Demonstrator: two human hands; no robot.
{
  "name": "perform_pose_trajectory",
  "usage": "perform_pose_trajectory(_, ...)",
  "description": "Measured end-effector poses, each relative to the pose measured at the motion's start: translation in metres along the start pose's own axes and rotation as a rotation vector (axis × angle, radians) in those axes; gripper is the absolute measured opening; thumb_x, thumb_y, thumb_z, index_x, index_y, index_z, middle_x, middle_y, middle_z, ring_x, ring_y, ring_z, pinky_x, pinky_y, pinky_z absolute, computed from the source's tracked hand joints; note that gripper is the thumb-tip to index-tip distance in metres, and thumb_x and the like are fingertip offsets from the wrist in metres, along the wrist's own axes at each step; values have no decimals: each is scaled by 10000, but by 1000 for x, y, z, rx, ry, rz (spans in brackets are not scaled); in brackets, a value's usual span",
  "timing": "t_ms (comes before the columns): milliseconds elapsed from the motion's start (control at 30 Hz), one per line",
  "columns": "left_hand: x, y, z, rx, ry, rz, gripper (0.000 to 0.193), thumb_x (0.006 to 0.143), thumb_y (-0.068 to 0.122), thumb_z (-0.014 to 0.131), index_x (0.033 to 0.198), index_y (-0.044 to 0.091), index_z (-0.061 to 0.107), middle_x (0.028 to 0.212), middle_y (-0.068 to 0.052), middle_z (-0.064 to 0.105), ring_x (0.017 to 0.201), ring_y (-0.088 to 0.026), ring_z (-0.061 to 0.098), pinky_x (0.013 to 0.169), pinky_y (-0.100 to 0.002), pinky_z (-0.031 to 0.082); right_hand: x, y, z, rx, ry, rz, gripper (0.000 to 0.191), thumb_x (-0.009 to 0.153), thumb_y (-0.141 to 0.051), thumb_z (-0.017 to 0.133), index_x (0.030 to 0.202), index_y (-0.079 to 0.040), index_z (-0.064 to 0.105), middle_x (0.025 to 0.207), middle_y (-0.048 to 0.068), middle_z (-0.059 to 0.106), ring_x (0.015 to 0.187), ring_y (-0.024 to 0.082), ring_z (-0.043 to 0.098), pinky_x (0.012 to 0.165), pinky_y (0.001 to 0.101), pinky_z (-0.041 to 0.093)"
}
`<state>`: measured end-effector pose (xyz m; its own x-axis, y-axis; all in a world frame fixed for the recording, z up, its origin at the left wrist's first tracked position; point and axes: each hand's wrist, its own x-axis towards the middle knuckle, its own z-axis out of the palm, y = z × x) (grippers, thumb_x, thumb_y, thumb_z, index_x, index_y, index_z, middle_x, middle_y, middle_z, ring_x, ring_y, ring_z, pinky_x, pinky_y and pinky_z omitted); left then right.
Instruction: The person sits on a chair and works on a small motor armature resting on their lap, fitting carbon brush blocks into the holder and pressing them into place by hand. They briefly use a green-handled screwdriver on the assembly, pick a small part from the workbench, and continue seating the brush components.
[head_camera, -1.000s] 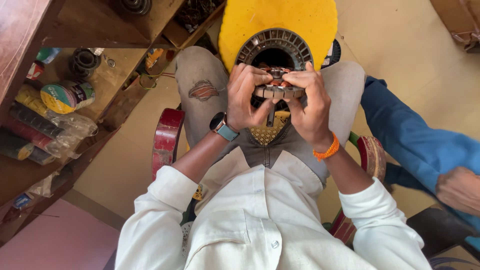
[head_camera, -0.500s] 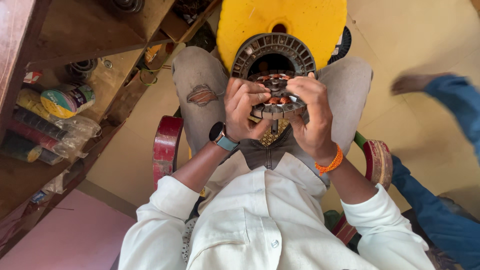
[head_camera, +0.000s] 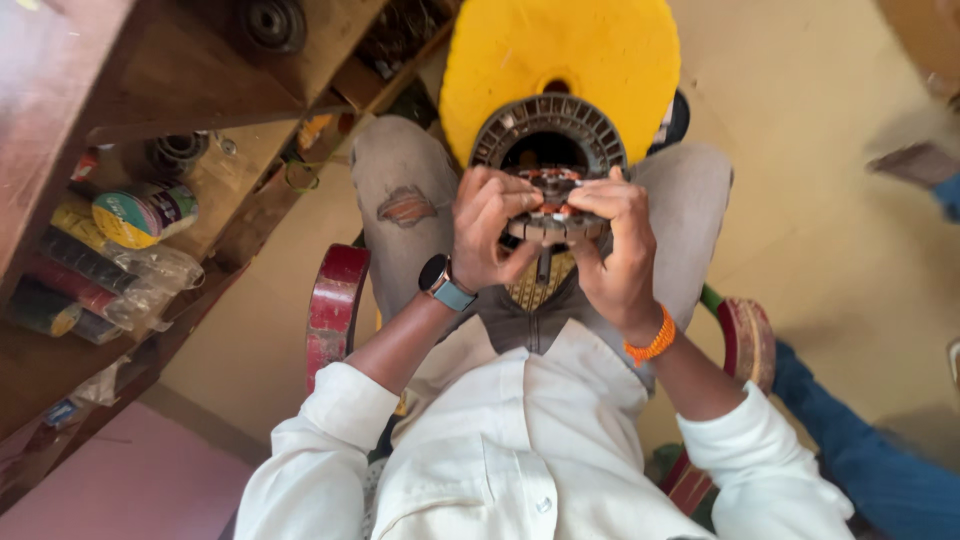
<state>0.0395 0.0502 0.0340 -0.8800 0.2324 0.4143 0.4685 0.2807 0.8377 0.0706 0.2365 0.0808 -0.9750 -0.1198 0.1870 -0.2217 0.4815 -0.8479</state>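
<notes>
Over my lap I hold a small round motor core (head_camera: 545, 205) with copper windings and grey slotted teeth. My left hand (head_camera: 488, 228), with a watch on its wrist, grips its left side. My right hand (head_camera: 615, 255), an orange band at the wrist, grips its right side with the fingers curled over the top. A thin dark shaft hangs below it between my palms. Just beyond rests a larger dark ring-shaped stator (head_camera: 548, 135) against a yellow disc (head_camera: 560, 55) between my knees.
Wooden shelves (head_camera: 150, 130) on the left hold rolls of tape and plastic-wrapped items. I sit on a red chair (head_camera: 335, 305). Another person's blue-clad leg (head_camera: 860, 450) shows at the lower right on the tan floor.
My view has shifted slightly; both hands stay on the wound core with small finger movements. The other person's limb at the right has moved out toward the frame edge.
</notes>
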Motion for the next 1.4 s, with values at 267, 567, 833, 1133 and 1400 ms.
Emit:
perform_pose_trajectory(267,5,7,-6,-7,-40,51,485,769,254,883,1134,44,642,1109,-138,653,1045,-314,617,919,-450,483,29,14,-40,17,-303,-27,517,823,81,749,1309,-16,602,1322,183,643,1283,364,622,1091,427,508)
perform_pose_trajectory(567,11,0,-5,-4,-74,112,417,719,113,830,1107,64,685,1074,-76,700,980,-280,677,873,-414,482,39,12,-43,28,-345,24,569,700,211,613,1226,-2,644,1274,188,663,1267,366,641,1099,433,521)
perform_pose_trajectory(833,16,1,-2,-10,-79,94,350,695,130,775,1035,65,729,1033,-61,731,905,-254,675,806,-397,467,46,5,-44,33,-338,126,516,721,218,605,1188,5,652,1249,172,683,1263,357,659,1105,419,540)
perform_pose_trajectory(1133,13,9,0,99,-67,115,381,686,130,780,1056,60,724,1028,-51,730,882,-241,660,774,-396,450,38,-4,-39,-13,-256,111,405,824,181,660,1191,10,638,1246,169,680,1307,375,646,1125,436,528)
perform_pose_trajectory(1400,7,9,-6,-19,-92,95,452,793,221,857,1185,80,683,1100,-41,676,962,-247,594,825,-399,426,33,2,-42,-43,-299,-38,419,807,107,711,1207,4,643,1268,191,687,1278,372,648,1088,430,528)
